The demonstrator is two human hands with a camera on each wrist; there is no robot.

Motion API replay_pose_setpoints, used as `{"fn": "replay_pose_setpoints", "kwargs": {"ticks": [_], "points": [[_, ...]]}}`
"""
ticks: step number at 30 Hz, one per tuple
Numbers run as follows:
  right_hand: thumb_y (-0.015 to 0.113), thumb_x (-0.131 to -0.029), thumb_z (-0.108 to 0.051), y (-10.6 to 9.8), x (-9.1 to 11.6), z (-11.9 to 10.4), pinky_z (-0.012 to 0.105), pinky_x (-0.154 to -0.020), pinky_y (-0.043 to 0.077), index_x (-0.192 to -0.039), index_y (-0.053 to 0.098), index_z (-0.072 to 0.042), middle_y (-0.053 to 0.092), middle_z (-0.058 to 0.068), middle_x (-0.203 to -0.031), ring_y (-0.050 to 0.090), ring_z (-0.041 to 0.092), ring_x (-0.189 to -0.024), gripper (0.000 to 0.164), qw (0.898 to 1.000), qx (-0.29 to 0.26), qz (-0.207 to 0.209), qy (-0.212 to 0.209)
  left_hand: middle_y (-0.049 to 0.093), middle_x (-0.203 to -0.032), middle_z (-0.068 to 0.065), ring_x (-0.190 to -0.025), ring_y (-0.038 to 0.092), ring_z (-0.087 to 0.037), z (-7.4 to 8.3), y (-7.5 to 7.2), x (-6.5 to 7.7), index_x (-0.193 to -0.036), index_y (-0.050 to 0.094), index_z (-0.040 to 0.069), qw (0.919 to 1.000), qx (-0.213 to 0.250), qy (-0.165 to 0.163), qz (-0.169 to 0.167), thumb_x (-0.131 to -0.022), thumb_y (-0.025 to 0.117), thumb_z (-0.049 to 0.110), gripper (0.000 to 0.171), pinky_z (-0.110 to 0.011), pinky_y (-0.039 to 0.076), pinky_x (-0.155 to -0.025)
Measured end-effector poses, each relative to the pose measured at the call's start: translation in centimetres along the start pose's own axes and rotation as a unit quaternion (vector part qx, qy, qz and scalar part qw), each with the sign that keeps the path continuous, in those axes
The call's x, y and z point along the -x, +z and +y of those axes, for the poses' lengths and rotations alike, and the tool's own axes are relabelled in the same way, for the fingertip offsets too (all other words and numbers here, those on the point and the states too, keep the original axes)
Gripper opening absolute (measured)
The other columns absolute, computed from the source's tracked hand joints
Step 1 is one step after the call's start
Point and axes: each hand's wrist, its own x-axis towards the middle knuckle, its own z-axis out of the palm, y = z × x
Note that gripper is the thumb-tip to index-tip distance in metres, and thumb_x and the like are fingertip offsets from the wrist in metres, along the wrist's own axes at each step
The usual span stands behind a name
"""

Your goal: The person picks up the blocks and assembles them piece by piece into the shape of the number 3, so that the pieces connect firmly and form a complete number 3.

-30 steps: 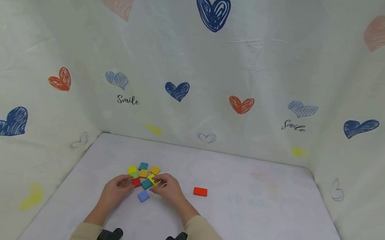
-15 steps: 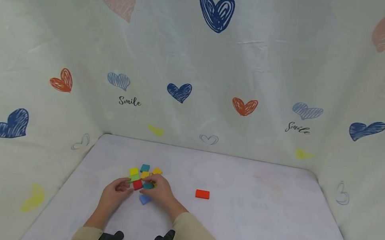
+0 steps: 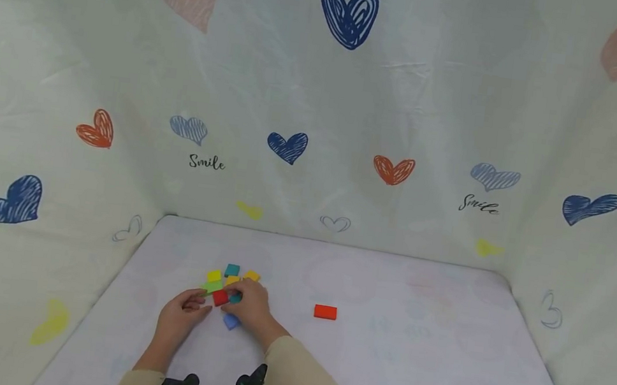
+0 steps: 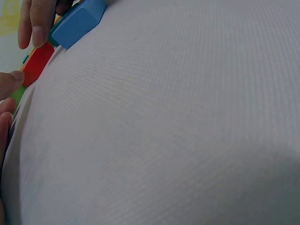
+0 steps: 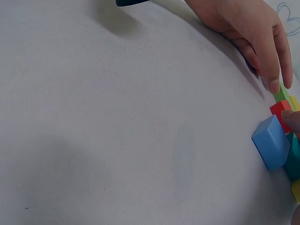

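Note:
My left hand (image 3: pixel 177 318) pinches a light green block (image 3: pixel 211 287) at the near left of a cluster of coloured blocks on the table. Reaching in from the right, my right hand (image 3: pixel 252 308) holds a red block (image 3: pixel 220 298) between thumb and index finger, right beside the green one. In the right wrist view the right thumb (image 5: pixel 291 119) lies against the red block's side. A teal block (image 3: pixel 235 298) is partly covered by the right hand. Nearest me stands a blue block (image 5: pixel 272 143), close to the red and teal blocks.
Behind the hands sit a yellow block (image 3: pixel 214 275), a teal block (image 3: pixel 232 270) and two orange blocks, one at the right (image 3: pixel 253 275). An orange-red oblong block (image 3: pixel 325 312) lies apart to the right. Heart-printed cloth walls (image 3: pixel 353 108) surround the white table (image 3: pixel 409 359).
My right hand has moved left from the yellow block to the red block, covering more of the cluster. My left fingers have shifted from the red block to the green one.

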Motion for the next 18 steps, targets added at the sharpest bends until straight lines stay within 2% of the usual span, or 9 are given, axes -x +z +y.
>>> {"fn": "replay_pose_setpoints", "kwargs": {"ticks": [9,18], "points": [[0.081,-0.080,-0.032,0.49,-0.73,-0.12,0.031,-0.084,0.039,-0.117,0.072,-0.028,0.063,-0.013,-0.102,0.053,0.008,-0.095,0.038,0.997,0.076,-0.006,0.015,0.065,-0.103,-0.009,-0.093,0.058,-0.023,-0.06,0.26,0.09,-0.120,0.064,0.002,0.9996,-0.028,0.004,0.007,-0.084,0.076,0.014,0.040,-0.032,0.050,-0.080],[0.081,-0.081,-0.030,0.77,-1.06,-0.27,0.027,-0.074,0.036,-0.114,0.073,-0.029,0.051,-0.015,-0.080,0.044,0.006,-0.077,0.034,0.995,0.100,-0.002,0.016,0.065,-0.101,-0.009,-0.090,0.058,-0.023,-0.14,0.18,0.09,-0.119,0.064,0.002,0.9992,-0.034,0.014,0.012,-0.084,0.076,0.015,0.039,-0.028,0.050,-0.076]]}}
